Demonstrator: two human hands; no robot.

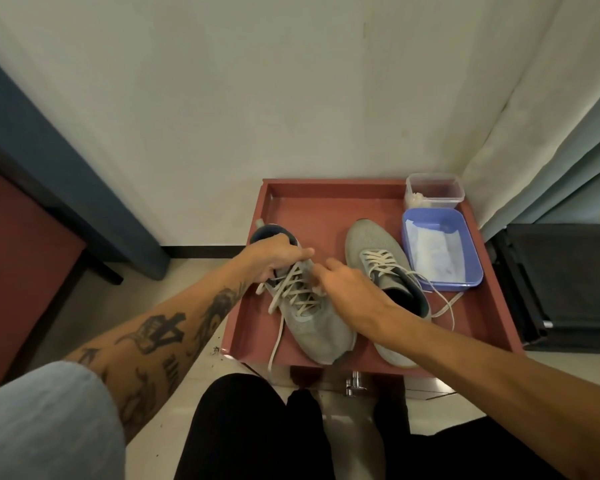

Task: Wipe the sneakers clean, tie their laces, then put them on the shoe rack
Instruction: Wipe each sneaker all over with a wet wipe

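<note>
Two grey sneakers with white laces lie on a reddish tray-like table. The left sneaker points its toe toward me, and its loose lace hangs over the table's front edge. My left hand grips this sneaker at the collar and tongue. My right hand reaches over its laces with fingers curled, pinching at the lace near the top eyelets. The right sneaker lies with its toe pointing away, its laces untied and trailing to the right.
A purple tub with a white wipe inside sits at the table's right, with a clear lidded box behind it. A black fabric rack stands to the right, a curtain above it, a dark red cabinet at left. My knees are below.
</note>
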